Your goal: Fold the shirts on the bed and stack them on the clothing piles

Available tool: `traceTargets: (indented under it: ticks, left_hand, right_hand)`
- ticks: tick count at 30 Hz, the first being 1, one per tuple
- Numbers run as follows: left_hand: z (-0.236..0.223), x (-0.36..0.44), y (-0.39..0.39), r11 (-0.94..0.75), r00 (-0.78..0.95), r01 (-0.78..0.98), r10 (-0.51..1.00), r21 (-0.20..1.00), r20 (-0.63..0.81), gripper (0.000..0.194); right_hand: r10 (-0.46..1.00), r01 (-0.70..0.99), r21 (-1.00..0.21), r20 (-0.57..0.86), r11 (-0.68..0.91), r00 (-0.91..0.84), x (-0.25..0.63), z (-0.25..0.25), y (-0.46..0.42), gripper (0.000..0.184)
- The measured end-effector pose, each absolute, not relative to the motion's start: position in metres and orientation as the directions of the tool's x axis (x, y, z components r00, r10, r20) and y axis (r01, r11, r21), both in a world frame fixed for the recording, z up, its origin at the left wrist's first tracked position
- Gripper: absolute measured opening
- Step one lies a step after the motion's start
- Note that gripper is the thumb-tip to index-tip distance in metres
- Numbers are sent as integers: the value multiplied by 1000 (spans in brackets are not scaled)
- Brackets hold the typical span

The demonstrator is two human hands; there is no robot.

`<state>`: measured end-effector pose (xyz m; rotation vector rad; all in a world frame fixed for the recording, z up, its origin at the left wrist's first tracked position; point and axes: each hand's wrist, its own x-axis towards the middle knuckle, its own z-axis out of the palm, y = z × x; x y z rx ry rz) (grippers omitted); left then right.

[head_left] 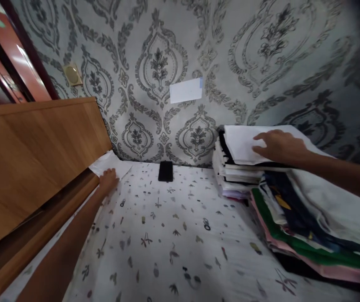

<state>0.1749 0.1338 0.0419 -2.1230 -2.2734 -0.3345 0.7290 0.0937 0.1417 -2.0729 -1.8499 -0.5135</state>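
Note:
My right hand [280, 144] lies on a white folded cloth [242, 147] on top of a stack of folded clothes [233, 176]. Its fingers are apart, with the thumb spread from them. At the far left corner of the bed, my left hand [108, 181] touches a white piece of cloth or sheet [113, 162] beside the wooden headboard. Its fingers seem stretched out over the fabric, though they look small and a little blurred. Between the hands, a black phone-like slab [166, 171] lies on the patterned bedsheet [164, 209] near the wall.
A second pile of folded clothes [308, 235], green, pink, navy and white, lies at the right. The wooden headboard [41, 155] borders the left side. Patterned wallpaper [161, 54] carries a white paper [186, 90] and a round switch [72, 74].

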Motion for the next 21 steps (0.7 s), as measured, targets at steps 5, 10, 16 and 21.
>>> traceTargets:
  ticks: [5, 10, 16, 21]
  left_hand:
    - [36, 129, 135, 30, -58, 980, 989, 197, 139, 10]
    - [49, 142, 117, -112, 37, 944, 971, 312, 236, 13]
    - [121, 182, 13, -604, 447, 621, 796, 500, 407, 23]
    - [162, 197, -65, -686, 502, 363, 714, 630, 488, 25]
  right_hand:
    - [901, 966, -64, 382, 251, -208, 629, 130, 46, 32]
    - [805, 775, -278, 383, 567, -452, 523, 96, 1, 36]
    - [831, 635, -537, 365, 555, -418, 408, 101, -37, 79]
    - [871, 215, -850, 436, 481, -227, 388, 128, -53, 38]
